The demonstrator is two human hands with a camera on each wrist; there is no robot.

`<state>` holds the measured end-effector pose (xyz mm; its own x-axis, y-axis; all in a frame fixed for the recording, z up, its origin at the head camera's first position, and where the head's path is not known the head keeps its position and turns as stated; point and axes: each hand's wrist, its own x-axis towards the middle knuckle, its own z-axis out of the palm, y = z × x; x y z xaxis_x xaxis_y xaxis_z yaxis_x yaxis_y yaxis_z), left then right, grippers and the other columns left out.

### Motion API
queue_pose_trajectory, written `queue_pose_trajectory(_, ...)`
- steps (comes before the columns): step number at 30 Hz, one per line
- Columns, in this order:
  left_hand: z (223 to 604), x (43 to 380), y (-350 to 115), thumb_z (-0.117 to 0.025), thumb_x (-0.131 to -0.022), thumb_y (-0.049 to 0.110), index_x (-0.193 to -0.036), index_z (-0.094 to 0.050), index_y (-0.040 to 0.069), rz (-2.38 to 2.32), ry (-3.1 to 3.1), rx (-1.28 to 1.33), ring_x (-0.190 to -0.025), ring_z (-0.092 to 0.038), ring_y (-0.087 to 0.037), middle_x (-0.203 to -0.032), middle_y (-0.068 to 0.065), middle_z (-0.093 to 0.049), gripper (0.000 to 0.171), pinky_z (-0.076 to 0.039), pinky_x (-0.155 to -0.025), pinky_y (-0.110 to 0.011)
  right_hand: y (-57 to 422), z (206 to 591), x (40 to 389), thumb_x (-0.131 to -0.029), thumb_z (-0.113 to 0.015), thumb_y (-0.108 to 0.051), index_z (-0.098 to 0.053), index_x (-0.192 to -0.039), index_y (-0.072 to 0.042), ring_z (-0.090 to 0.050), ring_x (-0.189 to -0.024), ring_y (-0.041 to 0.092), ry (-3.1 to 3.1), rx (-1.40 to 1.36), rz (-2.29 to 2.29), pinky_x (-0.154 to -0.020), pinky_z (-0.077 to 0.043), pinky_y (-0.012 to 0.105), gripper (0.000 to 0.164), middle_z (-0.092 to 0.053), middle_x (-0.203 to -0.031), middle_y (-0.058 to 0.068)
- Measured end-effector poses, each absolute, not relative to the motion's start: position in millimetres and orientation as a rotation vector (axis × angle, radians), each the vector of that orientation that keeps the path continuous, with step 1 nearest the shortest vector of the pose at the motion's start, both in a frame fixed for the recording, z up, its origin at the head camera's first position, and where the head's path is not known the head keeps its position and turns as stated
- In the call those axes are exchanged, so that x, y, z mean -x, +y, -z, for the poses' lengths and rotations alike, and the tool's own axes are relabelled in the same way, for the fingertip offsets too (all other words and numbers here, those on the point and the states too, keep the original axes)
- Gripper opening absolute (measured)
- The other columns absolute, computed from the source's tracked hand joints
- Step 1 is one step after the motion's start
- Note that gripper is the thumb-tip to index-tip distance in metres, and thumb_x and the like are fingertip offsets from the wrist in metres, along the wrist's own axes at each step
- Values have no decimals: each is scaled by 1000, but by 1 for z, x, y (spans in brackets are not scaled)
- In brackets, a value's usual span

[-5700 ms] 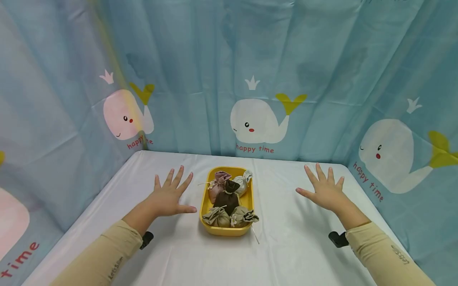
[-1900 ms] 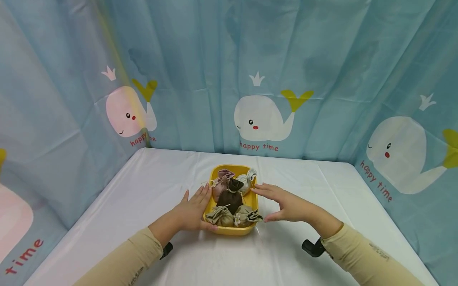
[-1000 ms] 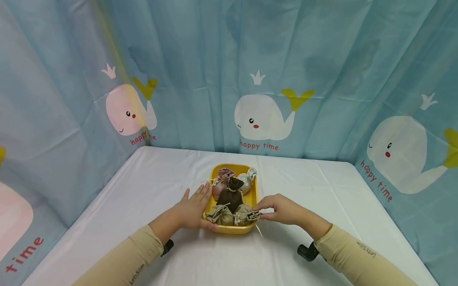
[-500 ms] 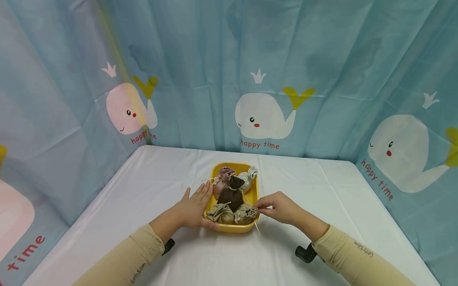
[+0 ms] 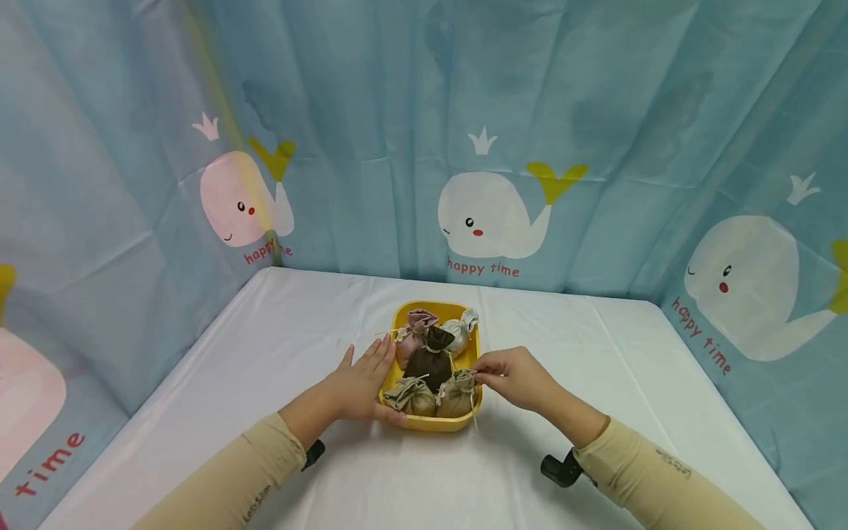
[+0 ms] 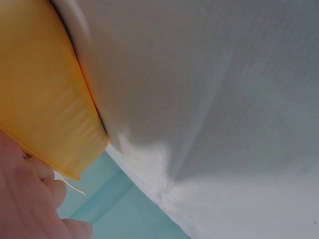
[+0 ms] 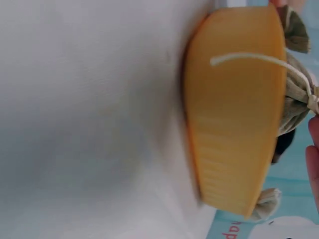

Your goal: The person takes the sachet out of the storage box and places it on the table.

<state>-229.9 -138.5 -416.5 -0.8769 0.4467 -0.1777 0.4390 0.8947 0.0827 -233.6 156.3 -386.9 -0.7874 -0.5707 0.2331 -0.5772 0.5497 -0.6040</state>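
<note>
Blue whale-print curtain [image 5: 338, 110] on three sides, white-covered table [image 5: 550, 316], yellow tray [image 5: 437, 425] on it; I'm taking the tray as clock centre, 12 pointing away from the person. Five tied cloth bags inside: pink bag [image 5: 411, 350] at 11, white bag [image 5: 456, 336] at 1, dark brown bag [image 5: 427, 368] mid-tray, left khaki bag [image 5: 420, 402] at 7, right khaki bag [image 5: 456, 398] at 5. Left hand [image 5: 361, 386] lies along the 9 side, fingers straight and slightly spread, thumb at the 7 corner; grips nothing, reads to me as a brace. Right hand [image 5: 520, 379] comes in from 4, fingers curled, thumb and fingertip pinching the top of the right khaki bag. Can't tell whether that's cloth, tie or both. The bag's top points up, body within the rim; its underside is hidden, so I can't confirm it's off the floor. Loose cord [image 7: 249, 55] hangs outside the tray wall. My call: step in hand is securing that bag by its neck. Next move calls for a firm pinch, straight pull, steady left palm, cord clear of the rim.
</note>
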Motion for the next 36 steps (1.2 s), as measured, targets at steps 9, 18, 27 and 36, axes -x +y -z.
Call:
queue_pose_trajectory(9, 417, 227, -140, -37, -57, 90, -147, -2, 5, -47, 2887, -713, -140, -1, -27, -153, -12, 4, 129, -4, -105, -61, 160, 363, 230, -85, -65, -12, -71, -86, -19, -61, -71, 4, -2684, -952, -1096, -64, -50, 25, 9, -67, -76, -11)
queue_pose_trajectory(18, 416, 228, -140, -38, -57, 89, -147, -2, 5, -41, 2883, -712, -140, -1, -27, -153, -12, 3, 128, -5, -105, -60, 165, 343, 229, -84, -65, -9, -71, -86, -18, -61, -71, 4, -2649, -883, -1068, -64, -50, 26, 11, -67, -76, -11)
queue_pose_trajectory(27, 418, 229, -140, -35, -57, 90, -147, -3, 5, -16, 2882, -715, -140, -1, -27, -153, -12, 4, 128, -5, -106, -59, 179, 328, 232, -84, -65, -10, -71, -85, -17, -63, -74, 8, -2651, -714, -1068, -67, -52, 31, 10, -68, -77, -8)
queue_pose_trajectory(36, 416, 229, -139, -35, -57, 90, -147, -2, 5, -11, 2874, -704, -140, 0, -26, -153, -11, 6, 128, -6, -106, -59, 201, 328, 249, -86, -63, -10, -71, -88, -10, -67, -78, 16, -2664, -536, -1053, -70, -52, 37, 8, -70, -82, 2)
